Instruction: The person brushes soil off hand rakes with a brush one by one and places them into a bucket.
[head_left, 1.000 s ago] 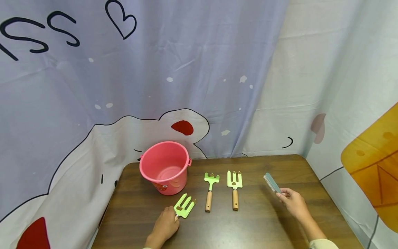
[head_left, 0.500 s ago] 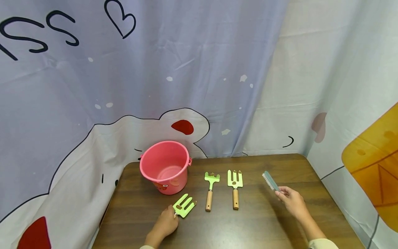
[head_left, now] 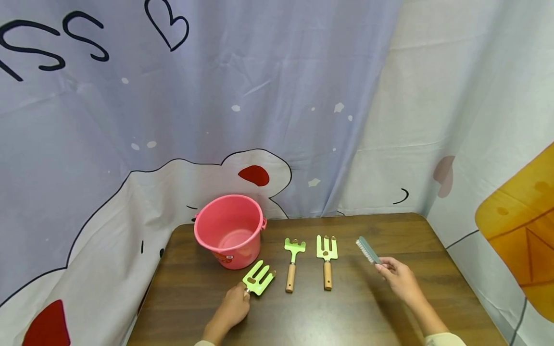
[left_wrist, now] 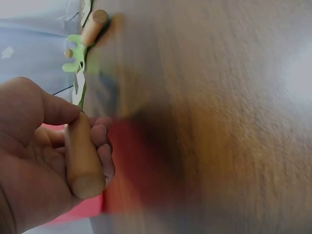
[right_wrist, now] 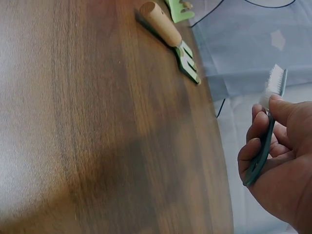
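Green fork (head_left: 258,278), left fingers (left_wrist: 101,135) curled round handle (left_wrist: 84,158); brush (head_left: 368,250), held in raised right fingers (right_wrist: 257,126)

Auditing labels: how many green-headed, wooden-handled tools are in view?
3: a fork held in the left hand, a small rake on the table right of the bucket, and a second fork right of the rake. The bucket's near inner wall is out of sight.

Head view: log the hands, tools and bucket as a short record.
Left hand: grips a green fork by its wooden handle
Right hand: holds a white-bristled brush
Loose tools: green rake and lying fork, side by side, heads toward the curtain
Bucket: pink, upright, left of the rake
Table: brown, wood-grained
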Demonstrator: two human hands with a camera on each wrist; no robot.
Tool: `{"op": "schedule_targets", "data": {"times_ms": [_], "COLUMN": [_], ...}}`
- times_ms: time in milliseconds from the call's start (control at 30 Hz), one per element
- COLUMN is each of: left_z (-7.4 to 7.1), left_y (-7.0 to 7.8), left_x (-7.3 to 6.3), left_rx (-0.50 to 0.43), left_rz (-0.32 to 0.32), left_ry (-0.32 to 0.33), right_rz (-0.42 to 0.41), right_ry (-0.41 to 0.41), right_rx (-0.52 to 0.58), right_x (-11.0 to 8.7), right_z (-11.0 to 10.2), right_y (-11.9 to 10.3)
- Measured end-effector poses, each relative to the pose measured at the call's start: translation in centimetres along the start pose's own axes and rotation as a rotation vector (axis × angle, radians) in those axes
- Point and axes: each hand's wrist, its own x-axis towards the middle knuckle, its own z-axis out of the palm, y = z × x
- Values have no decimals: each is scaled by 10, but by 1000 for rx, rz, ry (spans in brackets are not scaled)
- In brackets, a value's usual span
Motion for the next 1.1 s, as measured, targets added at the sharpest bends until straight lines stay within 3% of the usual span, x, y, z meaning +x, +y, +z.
{"op": "schedule_targets", "data": {"times_ms": [633, 1100], "left_z": [-1, 2], "left_y": [48, 82], "left_x": [20, 40], "left_rx": [-138, -181], "left_rz": [87, 103], "left_ry": [-55, -14], "right_rz": [-112, -119], "right_ry": [24, -3], "right_rx": [78, 148], "right_x": [5, 10], "right_z": [19, 37], "right_y": [-20, -55]}}
